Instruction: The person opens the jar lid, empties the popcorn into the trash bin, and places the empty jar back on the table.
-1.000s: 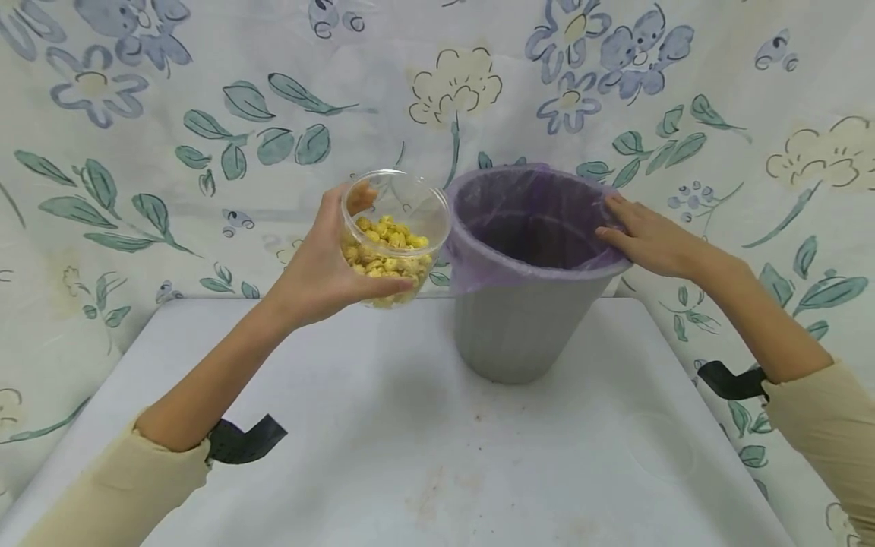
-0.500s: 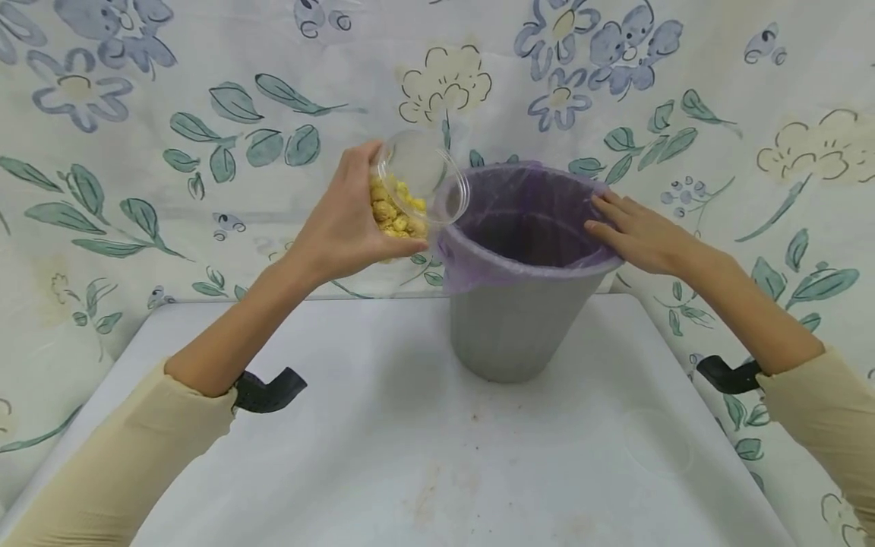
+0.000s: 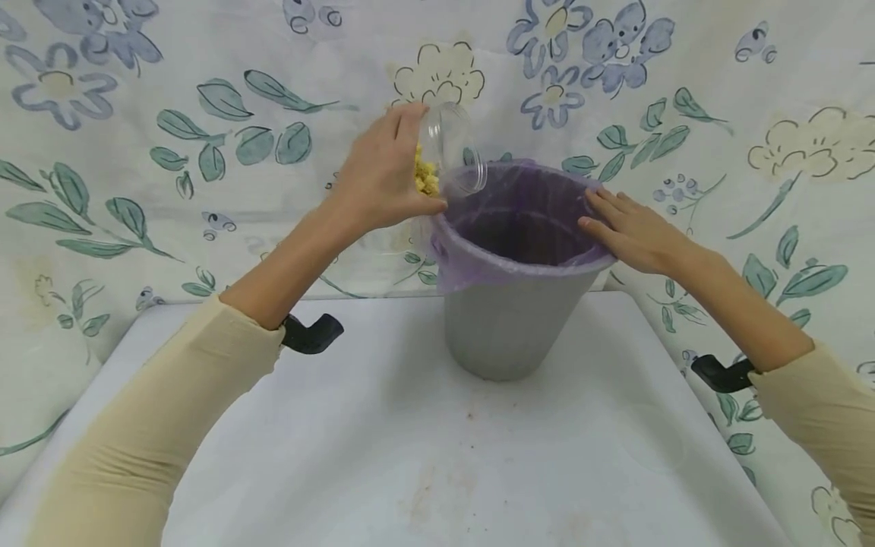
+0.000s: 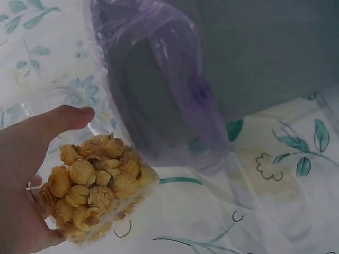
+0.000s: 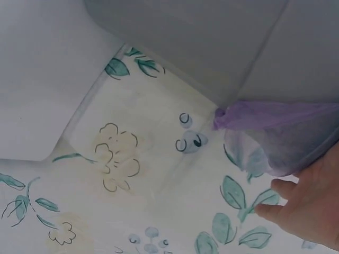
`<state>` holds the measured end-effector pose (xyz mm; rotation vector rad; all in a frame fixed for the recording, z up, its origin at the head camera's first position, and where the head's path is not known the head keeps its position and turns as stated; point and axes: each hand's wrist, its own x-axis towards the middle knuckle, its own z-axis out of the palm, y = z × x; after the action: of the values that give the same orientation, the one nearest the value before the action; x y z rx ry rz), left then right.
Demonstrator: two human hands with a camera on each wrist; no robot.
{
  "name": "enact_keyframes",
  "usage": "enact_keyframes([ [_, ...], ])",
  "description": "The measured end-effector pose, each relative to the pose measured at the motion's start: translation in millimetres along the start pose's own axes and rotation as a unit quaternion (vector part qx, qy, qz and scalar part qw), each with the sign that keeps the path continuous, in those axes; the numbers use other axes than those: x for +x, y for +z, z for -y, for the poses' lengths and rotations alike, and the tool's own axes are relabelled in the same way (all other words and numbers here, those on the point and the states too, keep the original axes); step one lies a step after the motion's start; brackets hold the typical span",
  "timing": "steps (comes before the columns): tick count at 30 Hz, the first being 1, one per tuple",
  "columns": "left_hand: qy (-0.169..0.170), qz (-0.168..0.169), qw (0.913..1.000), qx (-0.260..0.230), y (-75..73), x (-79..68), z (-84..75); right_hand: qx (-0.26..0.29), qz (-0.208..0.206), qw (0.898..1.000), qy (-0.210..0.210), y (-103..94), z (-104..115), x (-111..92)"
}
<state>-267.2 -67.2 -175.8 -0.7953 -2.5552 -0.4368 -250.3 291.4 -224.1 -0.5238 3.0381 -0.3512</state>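
Note:
My left hand (image 3: 383,171) grips a clear round plastic tub (image 3: 454,148), its thumb on the near side and its fingers on the far side. Yellow, coated popcorn (image 4: 95,180) sits in the tub, heaped toward its base and lower wall. The tub is tipped on its side, with its mouth over the left rim of a grey trash can (image 3: 513,327). A thin purple liner bag (image 3: 472,262) is folded over the can's rim. My right hand (image 3: 636,232) holds the can's right rim, thumb on the inner side.
The trash can stands on a white table (image 3: 328,425) near its back edge. A floral cloth (image 3: 225,175) hangs close behind the table. Small brownish stains (image 3: 424,494) mark the tabletop in front of the can.
My left hand has lifted the tub, moved it right to the can's rim and tipped it from nearly upright onto its side. My right hand stays on the rim.

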Motion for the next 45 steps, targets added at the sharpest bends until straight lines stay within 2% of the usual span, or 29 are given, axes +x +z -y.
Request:
enact_keyframes([
  [7, 0.031, 0.011, 0.9971, 0.068, 8.8, 21.5, -7.6, -0.032, 0.001, 0.999, 0.014, 0.4, 0, -1],
  [12, 0.043, 0.030, 0.9923, 0.112, 14.1, 30.8, -13.2, -0.041, 0.003, 0.999, 0.011, 0.3, 0, -1],
  [16, 0.063, 0.028, 0.9876, 0.141, 19.0, 36.2, -16.0, -0.044, 0.002, 0.999, 0.010, -0.7, 0, -2],
  [24, 0.100, -0.001, 0.9797, 0.174, 27.3, 37.6, -12.5, -0.045, -0.005, 0.999, 0.007, 0.1, 1, -2],
  [33, 0.136, -0.001, 0.9741, 0.180, 31.3, 40.2, -13.6, -0.047, -0.008, 0.999, 0.010, -0.2, 1, 0],
  [42, 0.193, -0.002, 0.9561, 0.220, 39.2, 39.8, -18.8, -0.046, -0.011, 0.999, 0.012, 1.3, 1, 0],
  [45, 0.211, -0.012, 0.9483, 0.237, 42.1, 39.0, -20.3, -0.045, -0.013, 0.999, 0.011, 1.7, 1, 0],
])
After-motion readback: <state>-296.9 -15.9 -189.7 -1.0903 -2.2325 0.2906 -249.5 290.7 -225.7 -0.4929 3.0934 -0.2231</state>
